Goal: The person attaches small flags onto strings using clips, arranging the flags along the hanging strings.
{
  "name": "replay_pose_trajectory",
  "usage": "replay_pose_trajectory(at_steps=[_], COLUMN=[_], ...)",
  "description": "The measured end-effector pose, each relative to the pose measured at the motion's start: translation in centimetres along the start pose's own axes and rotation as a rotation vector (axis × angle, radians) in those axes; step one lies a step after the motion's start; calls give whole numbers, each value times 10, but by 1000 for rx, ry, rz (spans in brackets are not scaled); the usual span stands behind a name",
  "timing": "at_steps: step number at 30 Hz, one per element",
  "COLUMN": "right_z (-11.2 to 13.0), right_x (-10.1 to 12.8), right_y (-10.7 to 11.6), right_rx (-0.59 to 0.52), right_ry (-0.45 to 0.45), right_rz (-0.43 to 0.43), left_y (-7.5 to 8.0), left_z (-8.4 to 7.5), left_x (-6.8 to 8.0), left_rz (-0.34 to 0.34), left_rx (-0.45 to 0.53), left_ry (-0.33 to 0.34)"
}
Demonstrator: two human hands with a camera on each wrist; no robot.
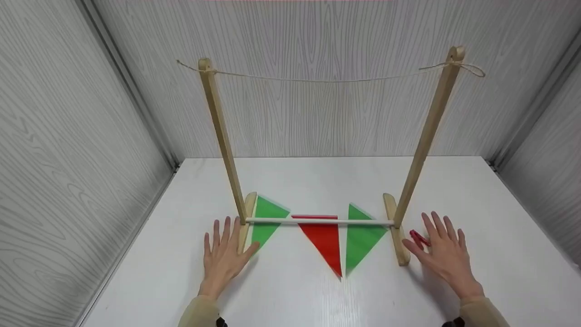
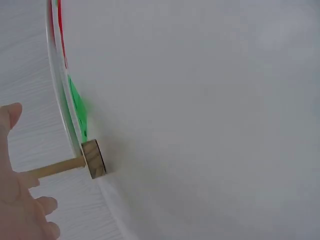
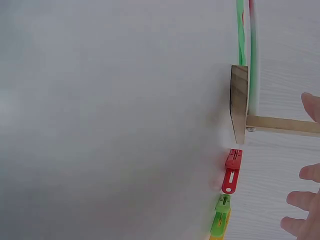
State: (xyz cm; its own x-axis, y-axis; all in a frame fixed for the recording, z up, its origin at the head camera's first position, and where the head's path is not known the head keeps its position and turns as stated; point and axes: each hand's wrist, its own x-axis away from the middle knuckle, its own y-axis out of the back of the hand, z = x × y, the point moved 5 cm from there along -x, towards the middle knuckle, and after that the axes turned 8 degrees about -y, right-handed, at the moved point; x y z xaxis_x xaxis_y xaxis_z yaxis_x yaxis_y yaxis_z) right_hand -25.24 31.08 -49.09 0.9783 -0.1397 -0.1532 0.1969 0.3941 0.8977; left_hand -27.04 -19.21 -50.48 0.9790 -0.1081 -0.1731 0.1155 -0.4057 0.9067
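Note:
My left hand (image 1: 222,261) is spread with straight fingers beside the left foot (image 1: 243,238) of a wooden stand, holding nothing. The right hand (image 1: 447,256) is likewise spread and without a grip, just right of the stand's right foot (image 1: 401,250). Near its thumb lies a red clothespin (image 1: 420,239). In the right wrist view a green clothespin (image 3: 221,217) follows that red one, a yellow piece by it; the head view hides both behind the hand. Between the feet lie a red triangular flag (image 1: 324,243), a left green flag (image 1: 268,209) and a right green flag (image 1: 363,243).
The left post (image 1: 222,145) and right post (image 1: 426,136) rise tall, leaning apart in this view. A thin string (image 1: 327,81) spans their tops, with a loop at the right. A white rod (image 1: 317,221) joins them low, above the flags. Wood-patterned walls (image 1: 290,118) enclose the white table (image 1: 290,181).

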Motion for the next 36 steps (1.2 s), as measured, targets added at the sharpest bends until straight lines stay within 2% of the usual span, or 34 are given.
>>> replay_pose_trajectory(at_steps=[5,9,14,18,24,32,36], right_z=[12,21,30,35,40,40,38], right_x=[0,2,3,0,-4,-11,-14], right_y=[-4,-7,-9,-12,-18,-28,-33], right_rx=[-26,-62,-113,-146,-202,-250,-295], right_ry=[14,28,36,56,49,-5,-53], right_rz=[2,-45,-121,-139,-60,61,130], left_y=[-10,-17,-26,-36,-50,-64,-70], left_z=[-20,-37,-61,-81,-109,-149,-167], left_x=[2,2,-4,-11,-19,-28,-31], left_rz=[55,59,70,105,171,289,334], left_rx=[25,17,9,38,69,132,127], left_ry=[-22,-57,-125,-169,-238,-334,-398])
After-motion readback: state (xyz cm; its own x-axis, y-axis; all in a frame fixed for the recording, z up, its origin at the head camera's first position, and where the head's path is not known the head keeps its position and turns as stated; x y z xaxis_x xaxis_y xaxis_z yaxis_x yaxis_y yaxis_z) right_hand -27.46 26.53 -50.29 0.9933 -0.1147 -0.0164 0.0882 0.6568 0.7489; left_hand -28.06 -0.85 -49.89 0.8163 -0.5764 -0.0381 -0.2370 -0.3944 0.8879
